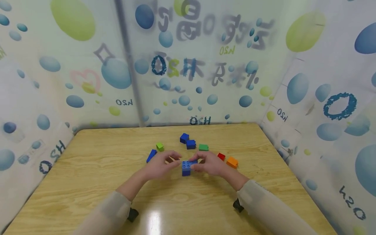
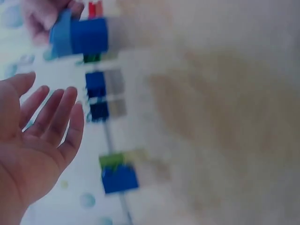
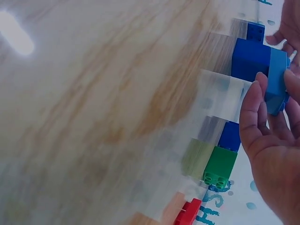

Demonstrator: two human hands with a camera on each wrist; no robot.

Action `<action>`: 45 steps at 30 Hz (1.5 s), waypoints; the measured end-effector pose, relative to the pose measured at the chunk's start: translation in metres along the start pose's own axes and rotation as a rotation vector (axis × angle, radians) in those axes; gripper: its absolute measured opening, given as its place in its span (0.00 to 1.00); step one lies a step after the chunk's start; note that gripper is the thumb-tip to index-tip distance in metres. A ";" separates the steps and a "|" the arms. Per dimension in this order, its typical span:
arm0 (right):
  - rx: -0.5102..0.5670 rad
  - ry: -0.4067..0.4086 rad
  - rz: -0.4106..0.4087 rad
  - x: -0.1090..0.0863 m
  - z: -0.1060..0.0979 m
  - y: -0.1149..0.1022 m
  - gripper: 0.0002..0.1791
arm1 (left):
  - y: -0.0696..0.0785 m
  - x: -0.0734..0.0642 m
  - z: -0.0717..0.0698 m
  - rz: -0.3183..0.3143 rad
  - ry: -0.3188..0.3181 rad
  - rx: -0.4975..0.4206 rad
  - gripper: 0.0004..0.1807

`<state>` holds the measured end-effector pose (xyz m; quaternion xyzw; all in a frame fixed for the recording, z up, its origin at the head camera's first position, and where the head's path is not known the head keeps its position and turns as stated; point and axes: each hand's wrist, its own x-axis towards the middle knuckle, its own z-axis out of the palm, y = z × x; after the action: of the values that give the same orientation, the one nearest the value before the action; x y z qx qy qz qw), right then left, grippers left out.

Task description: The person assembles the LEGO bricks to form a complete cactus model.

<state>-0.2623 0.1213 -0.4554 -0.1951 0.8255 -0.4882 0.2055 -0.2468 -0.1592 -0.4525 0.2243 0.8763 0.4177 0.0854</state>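
Note:
Between the two hands, a light blue studded brick (image 1: 185,163) sits on top of a darker blue brick (image 1: 186,172). My right hand (image 1: 211,164) pinches the light blue brick between thumb and fingers; the right wrist view shows this light blue brick (image 3: 276,77) reaching past the side of the darker blue block (image 3: 251,60). My left hand (image 1: 161,164) is just left of the pair, holding nothing. In the left wrist view the left hand (image 2: 40,136) has its fingers spread and loosely bent, apart from the bricks.
Behind the hands on the wooden table (image 1: 176,209) lie two blue bricks (image 1: 191,144), a green brick (image 1: 203,147), and a lime brick (image 1: 160,147). A blue sloped piece (image 1: 151,155) is beside the left hand. Red (image 1: 221,156) and orange (image 1: 232,162) bricks lie right.

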 end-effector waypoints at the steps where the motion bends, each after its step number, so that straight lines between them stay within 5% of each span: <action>1: -0.003 0.001 0.001 0.000 0.000 0.000 0.14 | -0.001 0.000 -0.006 -0.003 0.029 0.010 0.17; 8: 0.014 -0.002 0.002 0.000 0.000 0.000 0.14 | -0.019 0.004 -0.050 -0.041 0.273 0.092 0.17; 16: 0.023 -0.014 -0.017 0.000 0.000 0.001 0.14 | -0.041 0.026 -0.065 -0.146 0.200 0.194 0.24; 23: 0.037 -0.020 -0.023 0.001 -0.001 0.003 0.14 | -0.164 0.089 -0.050 -0.210 0.114 0.344 0.29; 27: 0.040 -0.019 -0.019 0.001 -0.001 0.002 0.13 | -0.141 0.079 -0.047 -0.217 0.128 0.344 0.26; 34: 0.034 -0.021 -0.003 0.001 -0.001 0.001 0.13 | -0.043 0.037 -0.052 -0.207 0.160 0.227 0.23; 39: 0.018 -0.019 -0.014 0.001 -0.001 0.001 0.14 | -0.017 0.026 -0.041 -0.167 0.230 0.118 0.20; 45: -0.011 -0.011 -0.009 0.000 -0.001 -0.001 0.15 | 0.002 0.017 -0.025 -0.096 0.216 -0.032 0.19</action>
<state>-0.2631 0.1215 -0.4543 -0.2028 0.8261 -0.4835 0.2065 -0.2694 -0.1675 -0.4345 0.1343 0.8834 0.4487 0.0139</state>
